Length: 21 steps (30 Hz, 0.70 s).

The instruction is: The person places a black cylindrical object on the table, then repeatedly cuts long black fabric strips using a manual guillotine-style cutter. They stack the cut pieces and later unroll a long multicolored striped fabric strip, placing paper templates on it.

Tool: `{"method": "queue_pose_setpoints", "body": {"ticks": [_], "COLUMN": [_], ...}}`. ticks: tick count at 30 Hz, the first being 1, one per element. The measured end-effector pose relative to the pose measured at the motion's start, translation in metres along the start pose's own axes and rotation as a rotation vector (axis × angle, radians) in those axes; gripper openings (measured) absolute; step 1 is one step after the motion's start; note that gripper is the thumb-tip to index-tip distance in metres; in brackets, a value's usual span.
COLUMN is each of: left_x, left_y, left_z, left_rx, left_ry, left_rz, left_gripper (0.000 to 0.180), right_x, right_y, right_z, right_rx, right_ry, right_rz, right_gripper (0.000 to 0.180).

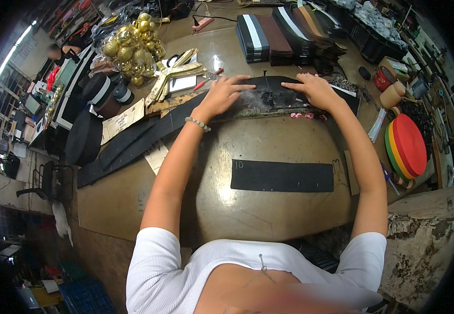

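Observation:
A long black strip (169, 122) runs from the left edge of the table up to a dark worn block (269, 99) and across its far side. My left hand (223, 95) rests on the strip at the block's left end, fingers spread and stretched forward. At the right end, my right hand (317, 91) lies on the strip with its fingers extended and the index pointing inward. A small upright pin (265, 73) stands behind the strip, between my hands. Nearer to me lies a flat black rectangular piece (282, 176) with chalk-like marks on it.
Gold baubles (133, 47) and a bundle of cream strips (177, 76) sit at the back left. Stacks of dark strips (276, 39) stand at the back. A red, yellow and green roll (407, 146) leans at the right. Black rolls (83, 137) are at the left.

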State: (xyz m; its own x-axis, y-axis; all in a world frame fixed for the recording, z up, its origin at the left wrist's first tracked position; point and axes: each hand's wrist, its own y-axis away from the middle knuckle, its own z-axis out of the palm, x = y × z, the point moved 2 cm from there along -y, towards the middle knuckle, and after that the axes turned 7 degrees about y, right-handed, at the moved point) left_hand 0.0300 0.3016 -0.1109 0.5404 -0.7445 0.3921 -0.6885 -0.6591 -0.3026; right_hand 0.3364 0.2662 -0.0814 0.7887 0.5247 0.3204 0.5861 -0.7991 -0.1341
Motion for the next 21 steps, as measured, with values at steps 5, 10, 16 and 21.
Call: {"method": "queue_pose_setpoints", "body": {"ticks": [5, 10, 16, 21], "left_x": [-0.004, -0.007, -0.012, -0.013], "left_y": [0.003, 0.004, 0.006, 0.007], "left_z": [0.009, 0.012, 0.010, 0.010], "left_rx": [-0.006, 0.010, 0.010, 0.002], "left_ry": [0.021, 0.078, 0.145, 0.186], "left_rz": [-0.012, -0.003, 0.022, 0.009], "left_gripper": [0.053, 0.055, 0.055, 0.055], "right_x": [-0.001, -0.001, -0.005, -0.005], "right_y": [0.002, 0.004, 0.010, 0.011], "right_z": [0.011, 0.013, 0.012, 0.012], "right_rx": [0.045, 0.056, 0.049, 0.037], "right_ry": [-0.012, -0.038, -0.004, 0.027], "right_rz": [-0.039, -0.039, -0.035, -0.040], "right_gripper": [0.065, 0.067, 0.070, 0.072]}}
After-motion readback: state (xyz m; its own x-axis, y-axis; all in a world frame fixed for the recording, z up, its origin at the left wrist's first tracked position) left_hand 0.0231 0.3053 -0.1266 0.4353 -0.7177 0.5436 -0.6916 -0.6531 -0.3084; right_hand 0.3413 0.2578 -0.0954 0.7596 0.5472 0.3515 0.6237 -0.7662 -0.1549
